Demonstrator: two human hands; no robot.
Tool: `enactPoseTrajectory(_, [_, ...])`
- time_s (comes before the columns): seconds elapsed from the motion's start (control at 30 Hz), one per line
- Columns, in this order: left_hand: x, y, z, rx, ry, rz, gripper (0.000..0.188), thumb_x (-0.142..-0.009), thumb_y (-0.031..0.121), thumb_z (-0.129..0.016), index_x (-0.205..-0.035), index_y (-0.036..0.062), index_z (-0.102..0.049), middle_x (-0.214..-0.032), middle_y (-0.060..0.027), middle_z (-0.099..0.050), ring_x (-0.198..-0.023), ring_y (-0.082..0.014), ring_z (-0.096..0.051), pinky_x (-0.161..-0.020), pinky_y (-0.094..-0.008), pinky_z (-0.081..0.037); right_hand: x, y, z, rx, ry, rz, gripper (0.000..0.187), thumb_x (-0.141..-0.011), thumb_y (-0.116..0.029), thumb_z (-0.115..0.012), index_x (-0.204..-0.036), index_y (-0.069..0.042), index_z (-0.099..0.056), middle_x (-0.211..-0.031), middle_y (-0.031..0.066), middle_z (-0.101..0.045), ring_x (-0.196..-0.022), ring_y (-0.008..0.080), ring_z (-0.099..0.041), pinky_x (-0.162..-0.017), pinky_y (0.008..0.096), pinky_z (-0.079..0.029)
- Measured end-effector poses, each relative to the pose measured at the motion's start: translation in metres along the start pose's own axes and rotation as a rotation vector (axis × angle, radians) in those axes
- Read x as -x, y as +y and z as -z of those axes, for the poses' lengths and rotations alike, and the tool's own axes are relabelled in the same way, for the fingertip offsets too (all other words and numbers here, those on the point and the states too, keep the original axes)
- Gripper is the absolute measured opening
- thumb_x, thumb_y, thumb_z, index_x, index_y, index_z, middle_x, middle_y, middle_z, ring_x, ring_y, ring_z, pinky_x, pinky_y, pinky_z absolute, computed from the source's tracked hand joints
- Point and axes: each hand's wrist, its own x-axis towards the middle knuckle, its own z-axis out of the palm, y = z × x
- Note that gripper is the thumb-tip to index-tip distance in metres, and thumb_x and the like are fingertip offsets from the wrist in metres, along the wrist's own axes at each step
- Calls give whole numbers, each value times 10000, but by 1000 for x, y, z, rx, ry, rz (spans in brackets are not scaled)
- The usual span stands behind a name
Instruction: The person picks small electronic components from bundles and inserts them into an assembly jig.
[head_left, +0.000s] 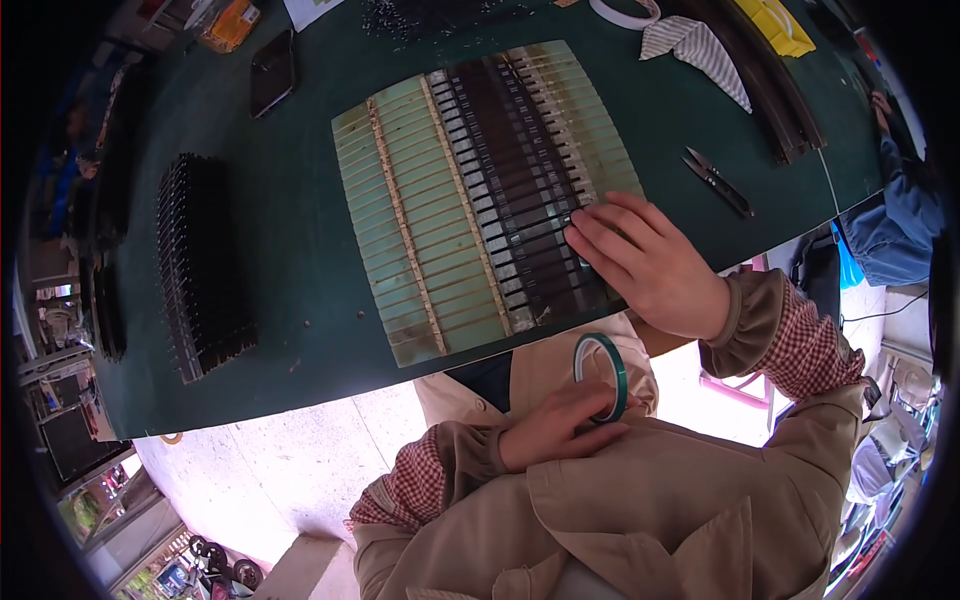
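A ring-shaped roll of green tape is gripped in my left hand, close to my body below the table's front edge. My right hand lies over the lower right part of a pale green slotted board, fingers stretched out together. Its fingertips touch the dark strips set in rows across the board's slots. Whatever is under the fingertips is hidden. Two speckled tan bars run down the board's left part.
A row of stacked black strips stands on the green table at left. A phone lies at the far left. Thread snips, a striped cloth and long dark rails are at right. Another person's blue sleeve shows far right.
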Motion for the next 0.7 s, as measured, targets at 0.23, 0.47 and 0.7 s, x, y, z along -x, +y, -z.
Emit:
enactPoseTrajectory(0.23, [1,-1,-2,-4,13,-6,311,-872,121,-692,-1151,12,-608,-913,-84,-579,-785,-191,-577,-714,-305,-469,5,8,1,-106,10,-17,536,-693,-121,-579,-1212,9,-592,-1195,150,-550,-1128,311,-530,-1024,501,-391])
enactPoseTrajectory(0.47, [-1,-4,-2,-15,28,-50,318,-873,113,-688,-1160,8,-598,-928,-83,-586,-798,-189,-587,-709,-303,-470,12,2,-1,-25,-12,-15,580,-658,-172,-619,-1212,-4,-596,-1192,156,-554,-1140,312,-521,-1037,515,-372])
enactPoseTrajectory(0.7, [1,-2,-1,-7,3,18,327,-873,98,-684,-1173,7,-591,-954,-90,-595,-818,-193,-591,-723,-301,-475,18,-15,2,45,-56,19,576,-653,-185,-628,-1196,4,-599,-1199,149,-551,-1132,312,-517,-1044,528,-365])
